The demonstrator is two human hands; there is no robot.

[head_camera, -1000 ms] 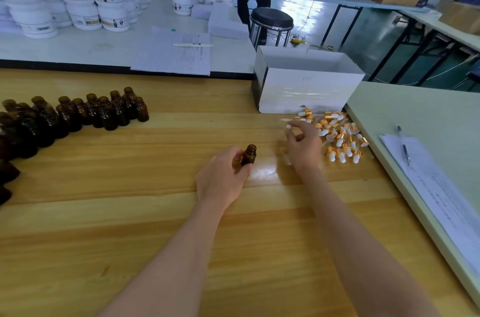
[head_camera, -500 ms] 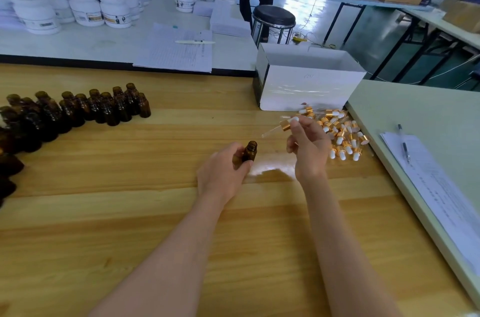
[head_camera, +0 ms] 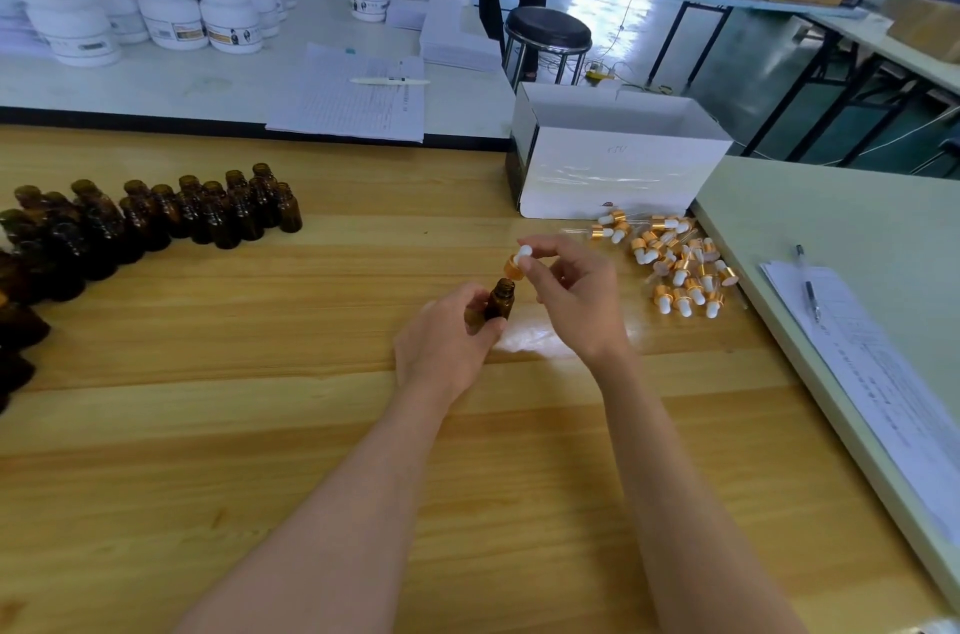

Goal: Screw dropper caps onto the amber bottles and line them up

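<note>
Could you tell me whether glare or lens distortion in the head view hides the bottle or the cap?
Head view: a glare patch lies on the table just right of the bottle, not over it; the bottle in the left hand and the cap pinched by the right hand both read clearly; wide-angle stretch shows mostly near the frame's edges, away from both.

Wooden table [head_camera: 311, 425] bears amber bottles [head_camera: 156, 222], dropper caps [head_camera: 680, 269], box [head_camera: 613, 176].

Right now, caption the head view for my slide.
Right hand holds a dropper cap above the open amber bottle gripped by the left hand.
</note>
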